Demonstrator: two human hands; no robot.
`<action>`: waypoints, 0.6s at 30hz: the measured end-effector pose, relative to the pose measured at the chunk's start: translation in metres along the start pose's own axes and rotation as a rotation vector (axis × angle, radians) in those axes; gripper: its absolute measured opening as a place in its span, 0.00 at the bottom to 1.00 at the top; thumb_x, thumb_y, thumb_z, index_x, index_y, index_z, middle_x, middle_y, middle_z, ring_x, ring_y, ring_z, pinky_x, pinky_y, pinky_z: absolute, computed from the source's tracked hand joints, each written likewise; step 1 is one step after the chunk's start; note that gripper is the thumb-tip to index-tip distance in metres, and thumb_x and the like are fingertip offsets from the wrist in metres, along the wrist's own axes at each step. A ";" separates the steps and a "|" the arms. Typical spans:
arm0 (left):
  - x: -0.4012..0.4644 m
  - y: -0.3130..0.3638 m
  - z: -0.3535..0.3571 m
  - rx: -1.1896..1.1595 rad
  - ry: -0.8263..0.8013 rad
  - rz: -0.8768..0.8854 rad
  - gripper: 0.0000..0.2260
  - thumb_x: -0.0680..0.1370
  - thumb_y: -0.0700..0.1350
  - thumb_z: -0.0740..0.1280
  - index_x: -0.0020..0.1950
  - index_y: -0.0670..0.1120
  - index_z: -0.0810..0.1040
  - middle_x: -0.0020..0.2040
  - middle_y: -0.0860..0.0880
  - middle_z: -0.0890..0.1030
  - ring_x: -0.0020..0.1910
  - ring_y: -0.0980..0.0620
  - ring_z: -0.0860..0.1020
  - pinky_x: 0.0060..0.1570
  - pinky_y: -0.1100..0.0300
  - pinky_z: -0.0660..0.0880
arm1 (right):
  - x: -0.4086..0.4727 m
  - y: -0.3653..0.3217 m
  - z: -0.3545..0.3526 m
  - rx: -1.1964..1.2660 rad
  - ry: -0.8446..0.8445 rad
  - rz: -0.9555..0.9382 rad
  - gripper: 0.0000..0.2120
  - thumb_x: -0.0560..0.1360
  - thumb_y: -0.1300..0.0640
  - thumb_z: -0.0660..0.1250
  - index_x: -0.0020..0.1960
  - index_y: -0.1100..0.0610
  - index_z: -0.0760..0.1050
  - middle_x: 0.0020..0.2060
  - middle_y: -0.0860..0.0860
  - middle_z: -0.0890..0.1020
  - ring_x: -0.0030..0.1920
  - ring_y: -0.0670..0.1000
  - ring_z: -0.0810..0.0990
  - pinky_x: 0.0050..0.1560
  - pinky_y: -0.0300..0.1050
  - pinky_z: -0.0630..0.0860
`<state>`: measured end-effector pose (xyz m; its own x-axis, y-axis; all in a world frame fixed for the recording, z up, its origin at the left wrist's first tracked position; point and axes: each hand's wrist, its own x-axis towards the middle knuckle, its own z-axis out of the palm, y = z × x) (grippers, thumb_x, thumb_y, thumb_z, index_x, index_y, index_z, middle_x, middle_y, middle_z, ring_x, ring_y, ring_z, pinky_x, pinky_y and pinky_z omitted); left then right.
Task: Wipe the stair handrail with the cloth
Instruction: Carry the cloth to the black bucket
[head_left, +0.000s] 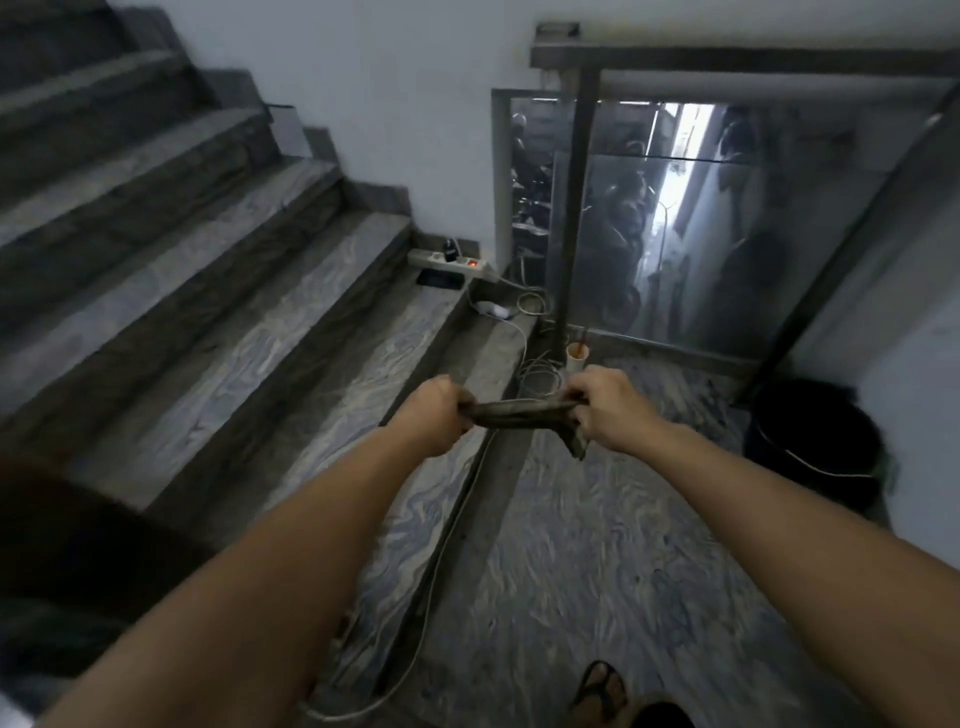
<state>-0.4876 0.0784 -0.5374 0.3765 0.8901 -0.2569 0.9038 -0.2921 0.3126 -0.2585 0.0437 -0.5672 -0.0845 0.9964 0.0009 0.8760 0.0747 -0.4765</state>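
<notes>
A dark, twisted cloth (524, 413) is stretched tight between both of my hands in front of me, above the landing floor. My left hand (439, 413) is fisted around its left end. My right hand (610, 408) grips the right end, and a short tail of cloth hangs below it. The metal handrail (727, 54) runs along the top of a glass panel at the upper right, carried by a vertical post (574, 208). Both hands are well short of the rail and do not touch it.
Marble stairs (234, 291) climb to the left. A power strip (449, 260) and loose cables (530, 364) lie on the lower steps. A small cup (577, 356) stands by the post base. A black bucket (815, 441) sits at the right wall. My sandalled foot (600, 686) is at the bottom.
</notes>
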 end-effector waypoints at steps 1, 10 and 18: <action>0.019 0.017 -0.009 -0.034 0.004 0.016 0.08 0.76 0.41 0.68 0.53 0.45 0.82 0.50 0.43 0.77 0.48 0.45 0.78 0.49 0.53 0.77 | 0.009 0.015 -0.017 0.012 0.005 0.046 0.09 0.70 0.64 0.66 0.47 0.54 0.81 0.44 0.53 0.78 0.47 0.54 0.77 0.44 0.45 0.72; 0.172 0.164 -0.065 -0.243 0.022 0.080 0.06 0.70 0.46 0.74 0.43 0.47 0.79 0.43 0.47 0.81 0.43 0.48 0.81 0.45 0.52 0.80 | 0.054 0.145 -0.162 0.013 0.086 0.337 0.04 0.68 0.54 0.69 0.42 0.46 0.77 0.42 0.52 0.84 0.45 0.56 0.80 0.45 0.50 0.78; 0.294 0.290 -0.047 0.029 -0.008 0.297 0.12 0.69 0.51 0.74 0.49 0.48 0.85 0.49 0.43 0.82 0.53 0.45 0.77 0.51 0.54 0.76 | 0.062 0.252 -0.220 -0.063 0.173 0.577 0.07 0.68 0.53 0.71 0.45 0.50 0.85 0.45 0.53 0.85 0.48 0.56 0.81 0.49 0.45 0.76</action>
<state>-0.1245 0.2718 -0.4795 0.6266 0.7615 -0.1657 0.7595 -0.5491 0.3488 0.0613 0.1331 -0.4937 0.4866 0.8683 -0.0964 0.7843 -0.4828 -0.3896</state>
